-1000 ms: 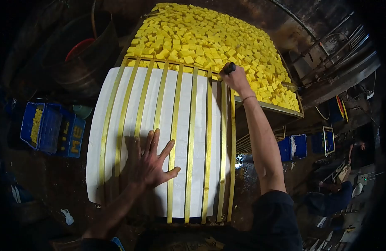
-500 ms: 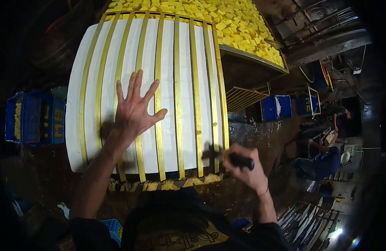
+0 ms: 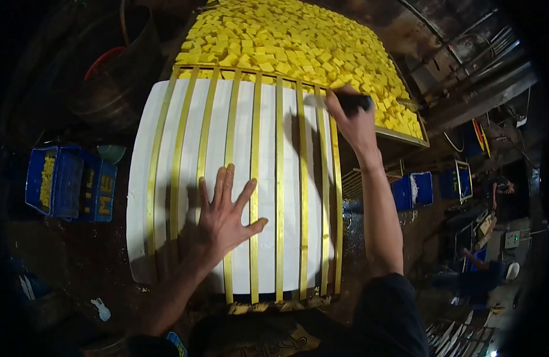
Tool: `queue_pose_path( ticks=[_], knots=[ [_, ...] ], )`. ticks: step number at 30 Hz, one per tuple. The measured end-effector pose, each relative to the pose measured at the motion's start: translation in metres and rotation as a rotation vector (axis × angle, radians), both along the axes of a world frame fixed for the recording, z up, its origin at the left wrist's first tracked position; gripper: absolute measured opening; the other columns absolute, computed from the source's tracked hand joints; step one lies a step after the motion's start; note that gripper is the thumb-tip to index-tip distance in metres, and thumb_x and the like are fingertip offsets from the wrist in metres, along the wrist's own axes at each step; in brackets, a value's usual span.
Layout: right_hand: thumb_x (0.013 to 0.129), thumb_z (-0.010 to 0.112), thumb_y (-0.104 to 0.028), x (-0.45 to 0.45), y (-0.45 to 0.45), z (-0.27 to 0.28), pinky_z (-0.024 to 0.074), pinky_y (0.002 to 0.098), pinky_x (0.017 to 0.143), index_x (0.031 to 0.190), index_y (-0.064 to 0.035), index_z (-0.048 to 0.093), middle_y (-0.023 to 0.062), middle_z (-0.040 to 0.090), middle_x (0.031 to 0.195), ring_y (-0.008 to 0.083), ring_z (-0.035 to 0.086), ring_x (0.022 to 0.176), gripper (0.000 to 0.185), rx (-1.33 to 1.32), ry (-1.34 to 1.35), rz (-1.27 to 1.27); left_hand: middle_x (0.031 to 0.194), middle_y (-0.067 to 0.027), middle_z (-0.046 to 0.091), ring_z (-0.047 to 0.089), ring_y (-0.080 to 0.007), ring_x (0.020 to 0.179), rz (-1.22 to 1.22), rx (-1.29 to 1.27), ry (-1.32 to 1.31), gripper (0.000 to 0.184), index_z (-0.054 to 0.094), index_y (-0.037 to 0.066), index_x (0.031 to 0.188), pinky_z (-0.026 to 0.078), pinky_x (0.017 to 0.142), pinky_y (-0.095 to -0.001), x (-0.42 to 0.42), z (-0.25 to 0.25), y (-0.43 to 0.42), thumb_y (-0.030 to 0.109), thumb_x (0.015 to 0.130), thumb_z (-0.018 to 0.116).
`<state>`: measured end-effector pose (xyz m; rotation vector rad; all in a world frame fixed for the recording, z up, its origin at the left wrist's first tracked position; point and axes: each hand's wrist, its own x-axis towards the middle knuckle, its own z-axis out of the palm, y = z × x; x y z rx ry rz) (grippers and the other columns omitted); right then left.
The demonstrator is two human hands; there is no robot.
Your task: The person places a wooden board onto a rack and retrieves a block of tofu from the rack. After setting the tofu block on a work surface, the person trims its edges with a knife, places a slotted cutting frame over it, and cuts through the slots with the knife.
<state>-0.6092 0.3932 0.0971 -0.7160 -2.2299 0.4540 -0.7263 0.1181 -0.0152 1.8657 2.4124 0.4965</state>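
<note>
Dark, glossy floor (image 3: pixel 384 244) surrounds the table (image 3: pixel 256 307), with blue crates (image 3: pixel 97 199) beyond its left edge and a big dark vat (image 3: pixel 117 80) past its far left corner. Off the right edge, a blue bin (image 3: pixel 400 195) stands in dim light.

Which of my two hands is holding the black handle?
Your right hand: it grips the handle, while your left hand lies open over the yellow slats.
</note>
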Motion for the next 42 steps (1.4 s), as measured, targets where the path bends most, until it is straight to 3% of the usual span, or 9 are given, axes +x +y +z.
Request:
queue_pose_path(
  ticks=[11,15,16,19,25,29,32,37,42],
  knots=[
    [0.073,0.068,-0.021,-0.026,0.031,-0.037,0.0509,0.0436,0.060,0.075,-0.0038,0.065,0.0194,0.064,0.071,0.0386,0.062,0.068,0.018,0.217,-0.383,0.134,0.153,-0.0249,0.013,0.011,-0.0354,0.144,-0.027,-0.021,-0.010,0.085,0.038,0.020,0.144,0.003,0.111,-0.0630,-0.003,-0.002,-0.001,0.067,0.075,0.058],
    [0.081,0.061,-0.022,0.109,-0.153,-0.043,0.0428,0.0337,0.057,0.074,-0.0052,0.060,0.0057,0.052,0.056,0.0183,0.054,0.052,0.018,0.045,-0.613,0.193,0.152,-0.0258,0.013,0.010,-0.0362,0.144,-0.047,-0.005,-0.014,0.085,0.035,0.019,0.145,0.001,0.111,-0.0631,-0.004,-0.003,-0.003,0.068,0.078,0.053],
    [0.080,0.064,-0.022,0.125,-0.201,-0.014,0.0449,0.0336,0.058,0.076,-0.0045,0.062,0.0080,0.057,0.058,0.0186,0.056,0.053,0.018,-0.531,-0.533,0.105,0.152,-0.0265,0.013,0.011,-0.0368,0.143,-0.055,0.000,-0.022,0.086,0.034,0.018,0.146,0.001,0.111,-0.0633,-0.004,-0.002,-0.004,0.068,0.078,0.053],
    [0.077,0.071,-0.017,0.147,-0.260,-0.005,0.0501,0.0313,0.060,0.084,-0.0044,0.069,0.0124,0.065,0.066,0.0174,0.063,0.058,0.014,-0.745,-0.701,0.139,0.152,-0.0270,0.013,0.010,-0.0376,0.143,-0.056,-0.019,-0.020,0.086,0.035,0.018,0.146,0.001,0.110,-0.0638,-0.004,0.000,-0.004,0.067,0.079,0.054],
    [0.080,0.071,-0.011,0.015,-0.112,0.027,0.0438,0.0282,0.050,0.074,0.0013,0.058,0.0083,0.056,0.057,0.0133,0.053,0.051,0.019,0.115,-0.076,0.067,0.152,-0.0267,0.013,0.010,-0.0382,0.143,-0.067,0.013,-0.029,0.084,0.038,0.018,0.144,0.002,0.110,-0.0650,-0.008,-0.003,-0.004,0.068,0.078,0.053],
    [0.078,0.068,-0.018,-0.116,0.029,-0.023,0.0496,0.0416,0.060,0.080,-0.0017,0.062,0.0180,0.064,0.070,0.0396,0.061,0.065,0.018,0.065,-0.094,0.051,0.152,-0.0268,0.013,0.008,-0.0379,0.144,-0.070,-0.037,-0.070,0.083,0.038,0.019,0.144,0.002,0.109,-0.0651,-0.010,0.002,-0.003,0.069,0.080,0.049],
    [0.075,0.069,-0.021,-0.137,0.081,-0.058,0.0501,0.0444,0.062,0.077,-0.0027,0.065,0.0176,0.064,0.071,0.0397,0.061,0.067,0.019,0.138,-0.353,0.066,0.152,-0.0263,0.012,0.008,-0.0377,0.144,-0.075,-0.045,-0.085,0.082,0.038,0.018,0.144,0.001,0.109,-0.0653,-0.012,0.001,-0.002,0.069,0.080,0.049],
    [0.074,0.066,-0.020,-0.044,-0.029,-0.047,0.0484,0.0443,0.054,0.075,-0.0064,0.062,0.0159,0.061,0.064,0.0378,0.060,0.061,0.015,0.256,-0.338,0.231,0.152,-0.0264,0.015,0.011,-0.0384,0.143,-0.057,0.025,-0.086,0.072,0.039,0.019,0.144,0.002,0.109,-0.0650,-0.009,-0.006,-0.002,0.064,0.087,0.044],
    [0.078,0.065,-0.016,0.099,-0.272,-0.012,0.0508,0.0385,0.055,0.084,-0.0032,0.063,0.0167,0.060,0.063,0.0329,0.063,0.058,0.015,-0.670,-0.672,0.143,0.150,-0.0262,0.020,0.018,-0.0390,0.141,-0.061,0.100,-0.053,0.057,0.043,0.016,0.141,0.008,0.109,-0.0647,-0.009,-0.007,-0.006,0.049,0.095,0.040]
  ],
)
